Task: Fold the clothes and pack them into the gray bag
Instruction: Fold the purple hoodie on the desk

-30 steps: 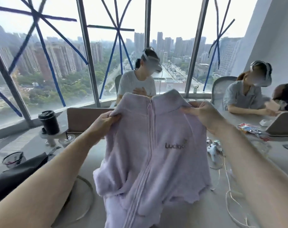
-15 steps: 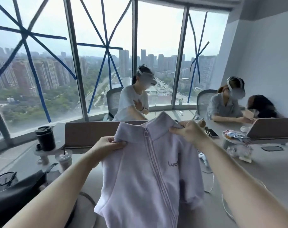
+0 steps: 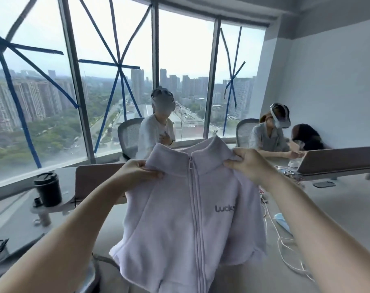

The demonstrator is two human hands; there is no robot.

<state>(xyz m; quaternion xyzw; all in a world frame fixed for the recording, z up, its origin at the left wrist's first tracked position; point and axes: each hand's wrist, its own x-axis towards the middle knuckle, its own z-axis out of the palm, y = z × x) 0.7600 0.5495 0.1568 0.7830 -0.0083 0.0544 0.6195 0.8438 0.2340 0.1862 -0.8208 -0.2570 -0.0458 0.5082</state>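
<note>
- Left hand (image 3: 140, 172) is pinching the lilac fleece zip jacket (image 3: 192, 225) at its left shoulder, thumb on the near face, fingers curled behind the cloth.
- Right hand (image 3: 246, 163) is pinching the right shoulder just beside the stand-up collar, fingers bunched over the fabric.
- Jacket is hanging in the air above the grey table (image 3: 338, 210), front facing the wearer, zip closed; its long axis is running straight down from the two grips, hem lowest, toward the table's near edge.
- Both hands are sitting about level, one on each side of the zip; neither is clearly nearer the cloth's middle.
- Judging: the garment is being held out before laying flat; folding not yet begun.
- A dark bag-like shape (image 3: 2, 259) is showing at the table's near-left corner; cannot tell whether it is the gray bag.
- Black lidded cup (image 3: 47, 190) is standing toward the far-left edge.
</note>
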